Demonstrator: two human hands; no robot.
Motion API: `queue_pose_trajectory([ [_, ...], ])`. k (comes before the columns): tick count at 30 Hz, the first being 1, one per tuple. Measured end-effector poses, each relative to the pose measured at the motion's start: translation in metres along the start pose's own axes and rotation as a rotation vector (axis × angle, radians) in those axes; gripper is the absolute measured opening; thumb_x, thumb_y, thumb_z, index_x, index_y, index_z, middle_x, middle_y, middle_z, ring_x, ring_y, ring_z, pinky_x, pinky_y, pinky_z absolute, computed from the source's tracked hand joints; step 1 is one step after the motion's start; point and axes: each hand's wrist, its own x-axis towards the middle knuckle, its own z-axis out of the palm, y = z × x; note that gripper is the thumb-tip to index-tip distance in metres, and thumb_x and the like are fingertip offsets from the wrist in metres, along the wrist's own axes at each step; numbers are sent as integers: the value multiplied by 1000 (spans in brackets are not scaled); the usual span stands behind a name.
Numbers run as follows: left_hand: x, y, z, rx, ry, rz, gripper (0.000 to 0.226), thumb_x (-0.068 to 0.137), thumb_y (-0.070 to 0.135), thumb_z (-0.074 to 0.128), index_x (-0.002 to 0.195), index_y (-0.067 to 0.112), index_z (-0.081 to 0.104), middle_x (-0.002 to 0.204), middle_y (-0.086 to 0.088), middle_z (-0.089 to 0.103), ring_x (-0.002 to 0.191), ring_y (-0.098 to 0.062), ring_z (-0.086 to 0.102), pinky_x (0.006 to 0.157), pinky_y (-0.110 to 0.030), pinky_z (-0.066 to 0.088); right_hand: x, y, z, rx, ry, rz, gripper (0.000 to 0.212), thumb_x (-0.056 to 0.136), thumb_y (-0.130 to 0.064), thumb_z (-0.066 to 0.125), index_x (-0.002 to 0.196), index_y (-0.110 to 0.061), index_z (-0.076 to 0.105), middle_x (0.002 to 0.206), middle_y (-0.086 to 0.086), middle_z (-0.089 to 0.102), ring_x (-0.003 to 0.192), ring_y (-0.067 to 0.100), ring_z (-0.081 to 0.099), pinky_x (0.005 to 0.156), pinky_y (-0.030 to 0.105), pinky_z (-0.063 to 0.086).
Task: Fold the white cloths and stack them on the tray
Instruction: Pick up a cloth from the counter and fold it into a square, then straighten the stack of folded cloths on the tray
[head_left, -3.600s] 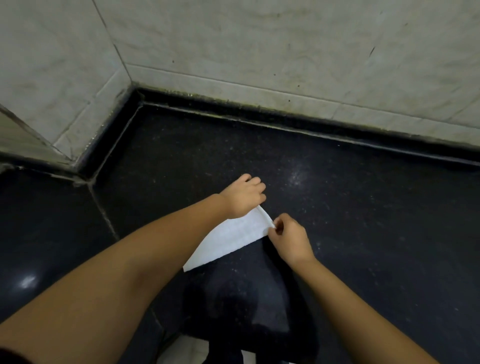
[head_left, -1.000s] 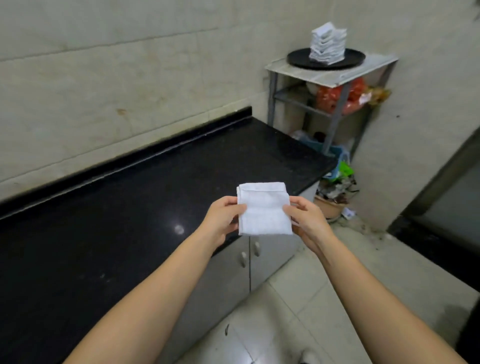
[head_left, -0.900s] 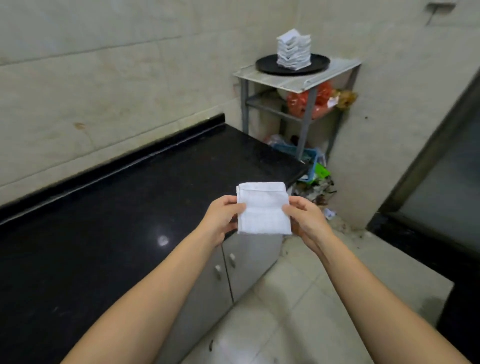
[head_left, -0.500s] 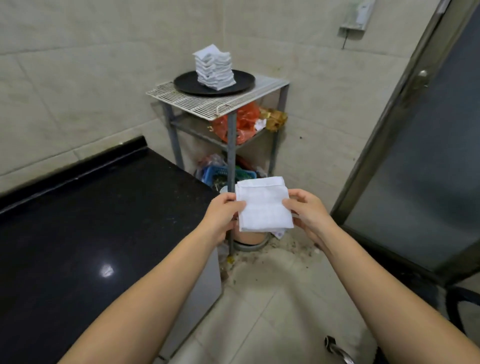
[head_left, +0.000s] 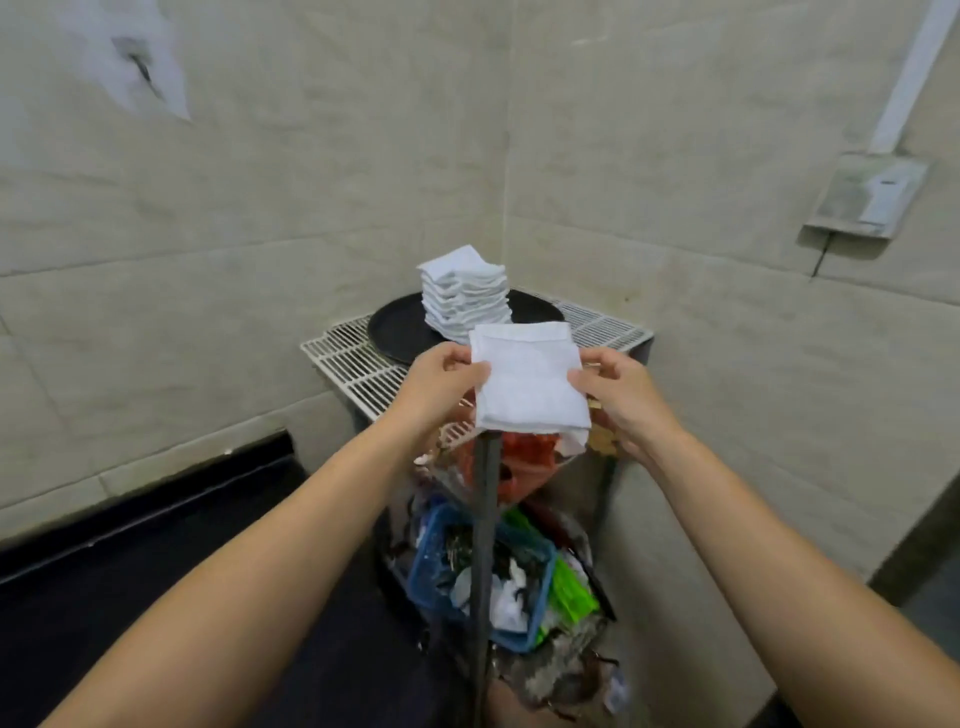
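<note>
Now your left hand (head_left: 441, 382) and right hand (head_left: 618, 387) pinch one folded white cloth (head_left: 530, 384); the tall pile of folded white cloths (head_left: 465, 293) on the round black tray (head_left: 395, 327) awaits it.

folded cloth (head_left: 530, 384): white terry, matt | tray (head_left: 395, 327): black, matt | rack (head_left: 353, 364): white wire

No legible text, label, brand, number or sign appears in the head view.
</note>
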Motion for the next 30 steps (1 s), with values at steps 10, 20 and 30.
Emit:
queue_pose_trajectory([
  [10, 186, 46, -12, 4, 276, -1, 7, 92, 9, 53, 89, 12, 47, 81, -7, 52, 63, -17, 54, 44, -21, 51, 242, -52, 34, -19, -275, -95, 17, 90, -2, 56, 99, -15, 60, 88, 1, 61, 71, 12, 59, 56, 23, 48],
  [20, 292, 51, -8, -2, 588, -145, 23, 90, 0, 53, 70, 11, 47, 67, -5, 51, 59, -17, 54, 51, -25, 52, 394, -46, 69, -92, -573, -56, 21, 90, 0, 54, 104, -14, 57, 79, -1, 58, 61, 10, 58, 47, 19, 48],
  [30, 275, 14, -2, -40, 659, -267, 10, 91, 0, 55, 84, 4, 50, 73, -9, 50, 62, -18, 55, 42, -22, 53, 397, 2, 75, -102, -693, -15, 20, 87, 4, 54, 102, -8, 60, 73, 5, 57, 58, 17, 55, 52, 27, 45],
])
